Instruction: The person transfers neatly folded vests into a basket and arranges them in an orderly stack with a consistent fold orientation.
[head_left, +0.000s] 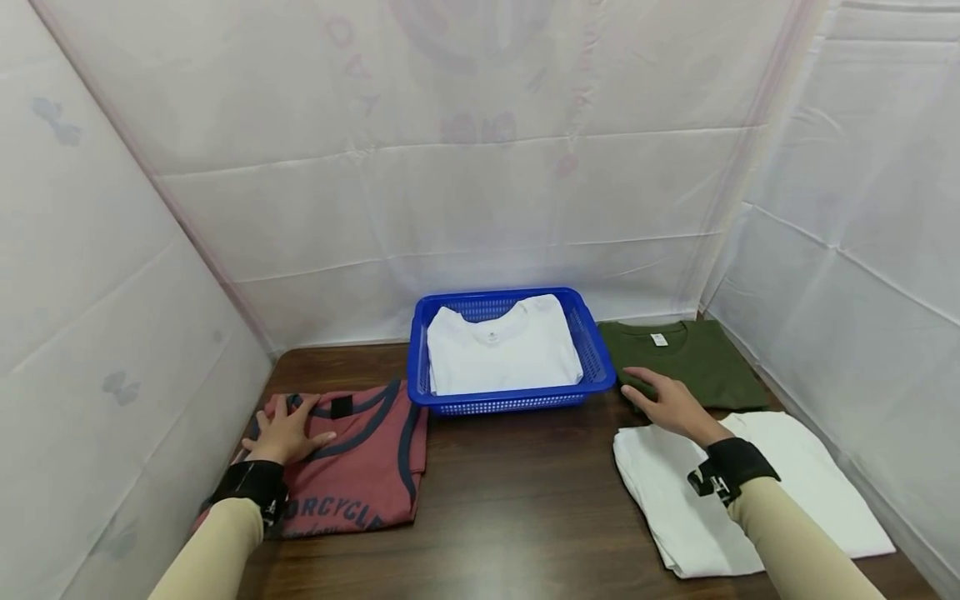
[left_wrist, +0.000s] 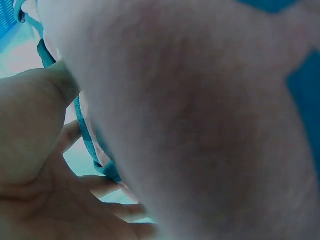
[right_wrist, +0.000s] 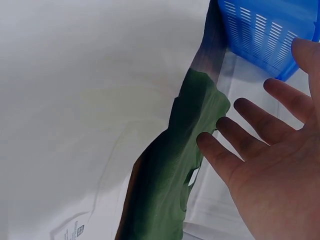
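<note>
A folded red T-shirt (head_left: pixel 356 471) with dark trim and printed lettering lies at the left of the table. My left hand (head_left: pixel 281 437) rests on its upper left part, fingers spread near the neckline. In the left wrist view, pale-looking cloth fills most of the picture beside the thumb and fingers. On the right, my right hand (head_left: pixel 670 407) is held with fingers extended and nothing in them. It hovers by the near left corner of a folded dark green T-shirt (head_left: pixel 708 367), over the edge of a folded white garment (head_left: pixel 802 475). The right wrist view shows the palm bare.
Between the hands, a blue plastic basket (head_left: pixel 416 358) stands toward the back, with a folded white T-shirt (head_left: pixel 506 358) in it. Brown wooden tabletop (head_left: pixel 517 492) shows in front. White sheeting (head_left: pixel 480 200) encloses the back and both sides.
</note>
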